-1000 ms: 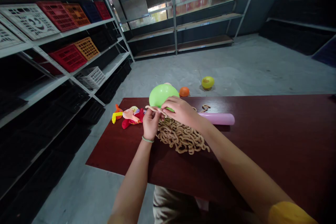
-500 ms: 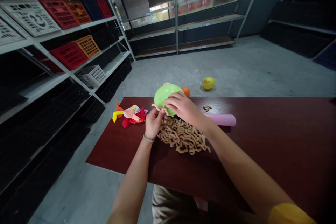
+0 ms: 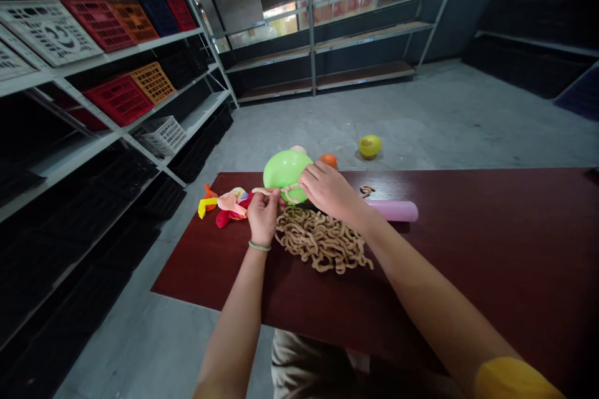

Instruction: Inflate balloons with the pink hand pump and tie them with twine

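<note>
An inflated green balloon (image 3: 282, 171) floats just above the far edge of the dark red table (image 3: 468, 262). A tan cord (image 3: 281, 191) stretches across the balloon's lower side between my two hands. My left hand (image 3: 262, 214) pinches one end of that cord, fingers closed. My right hand (image 3: 330, 192) grips the other end against the balloon, fingers curled. A heap of the same tan cord (image 3: 322, 240) lies on the table right below both hands.
Deflated coloured balloons (image 3: 227, 204) lie at the table's left end. A long pink balloon (image 3: 393, 210) rests behind the cord heap. Orange (image 3: 329, 159) and yellow (image 3: 370, 146) balloons sit on the floor. Shelves with plastic crates (image 3: 119, 100) line the left side.
The green balloon and both hands have shifted slightly left. My hands have pulled apart, and the cord is now stretched between them under the balloon.
</note>
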`<state>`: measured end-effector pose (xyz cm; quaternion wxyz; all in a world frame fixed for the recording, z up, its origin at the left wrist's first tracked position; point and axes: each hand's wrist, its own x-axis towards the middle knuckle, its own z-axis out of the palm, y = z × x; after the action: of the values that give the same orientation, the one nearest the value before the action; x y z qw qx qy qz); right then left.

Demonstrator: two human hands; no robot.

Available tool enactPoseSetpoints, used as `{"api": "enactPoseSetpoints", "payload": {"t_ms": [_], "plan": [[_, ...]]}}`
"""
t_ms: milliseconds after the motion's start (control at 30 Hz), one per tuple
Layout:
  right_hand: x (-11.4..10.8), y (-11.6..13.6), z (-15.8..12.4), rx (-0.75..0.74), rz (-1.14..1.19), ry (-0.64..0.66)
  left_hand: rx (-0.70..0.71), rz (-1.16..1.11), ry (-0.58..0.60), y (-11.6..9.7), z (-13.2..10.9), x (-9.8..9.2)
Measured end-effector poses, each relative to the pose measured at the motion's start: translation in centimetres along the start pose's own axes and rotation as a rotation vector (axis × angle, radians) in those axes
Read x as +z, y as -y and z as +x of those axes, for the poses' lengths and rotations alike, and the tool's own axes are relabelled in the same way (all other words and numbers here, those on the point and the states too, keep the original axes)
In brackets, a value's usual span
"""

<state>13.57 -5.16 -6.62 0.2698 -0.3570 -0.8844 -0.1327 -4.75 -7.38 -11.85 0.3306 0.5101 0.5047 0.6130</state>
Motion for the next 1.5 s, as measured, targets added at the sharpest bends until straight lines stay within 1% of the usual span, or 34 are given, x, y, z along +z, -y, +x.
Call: {"api": "enactPoseSetpoints", "payload": {"t_ms": [67,200,300,367,433,533,600,667,767,833,933,1000,1067,1133,1233,1300,1367,1433,1500], "plan": [[0.3,-0.6,-0.2,0.034,-0.021,0.004,0.009,0.061,-0.029,0.0,0.1,-0.2],[1.2,-1.5,-0.6,0.064,-0.087,0.003,0.010,0.135,-0.043,0.1,0.2,-0.4],[1.8,-1.6,-0.7,0.066,-0.099,-0.017,0.020,0.154,-0.057,0.3,0.3,-0.4],[1.6,-1.2,-0.7,0.077,-0.092,-0.045,0.025,0.143,-0.055,0.5,0.4,-0.4],[0.9,-0.7,-0.5,0.093,-0.090,-0.082,0.047,0.087,-0.041,0.6,0.5,-0.3],[-0.9,0.0,0.0,0.100,-0.046,-0.120,0.105,-0.014,-0.005,0.5,0.5,0.0],[-2.2,0.0,-0.1,0.090,0.022,-0.130,0.105,-0.050,0.012,0.3,0.4,0.4],[-3.3,-0.7,-0.9,0.101,0.059,-0.154,0.087,-0.078,0.025,0.1,0.2,1.0],[-4.2,-2.5,-4.0,0.156,0.077,-0.160,0.074,-0.122,0.074,-0.3,0.0,2.3],[-4.2,-3.6,-7.1,0.210,0.085,-0.102,0.055,-0.137,0.111,-0.5,0.2,3.4],[-3.9,-4.5,-11.7,0.288,0.079,-0.031,0.044,-0.095,0.118,-0.9,1.1,5.8],[-3.5,-4.8,-13.8,0.317,0.089,-0.005,0.045,-0.098,0.147,-1.2,1.8,7.8],[-3.3,-4.7,-15.1,0.321,0.093,0.032,0.029,-0.175,0.228,-1.5,2.3,9.9],[-3.1,-4.6,-15.6,0.316,0.092,0.069,-0.006,-0.247,0.299,-1.7,2.4,11.7],[-3.0,-4.3,-15.6,0.318,0.083,0.102,-0.067,-0.251,0.319,-2.1,1.8,13.2],[-2.8,-4.1,-15.6,0.325,0.069,0.119,-0.088,-0.227,0.308,-2.4,1.2,13.3],[-2.6,-4.0,-15.7,0.332,0.047,0.133,-0.093,-0.198,0.283,-2.7,0.6,12.6],[-2.4,-4.0,-15.8,0.340,0.015,0.151,-0.091,-0.158,0.242,-2.9,0.1,11.3],[-2.2,-4.0,-16.0,0.342,-0.022,0.177,-0.084,-0.112,0.188,-2.7,-0.3,9.5]]}}
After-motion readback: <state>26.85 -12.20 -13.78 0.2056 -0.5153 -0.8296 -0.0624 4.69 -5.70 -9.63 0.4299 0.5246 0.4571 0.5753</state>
